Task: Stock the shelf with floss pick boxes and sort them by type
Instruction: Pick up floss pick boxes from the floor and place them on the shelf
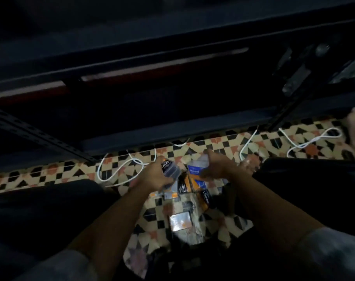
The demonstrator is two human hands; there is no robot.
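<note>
My left hand [154,175] grips a dark floss pick box [170,169] with an orange corner, held just above the patterned floor. My right hand [217,166] grips a blue and white floss pick box [196,168] marked "Round". Between and below the two hands lies a pile of several more boxes [195,188], dark with orange, some marked "Charcoal". A clear packet [179,222] lies nearer to me on the floor. The dark metal shelf [172,126] stands right behind the pile, its lower levels in deep shadow.
A white cord [120,169] loops over the tiled floor [219,222] to the left, and another white cord [312,139] at the right. My dark-clad legs lie on both sides of the pile. A perforated shelf upright [41,136] slants at the left.
</note>
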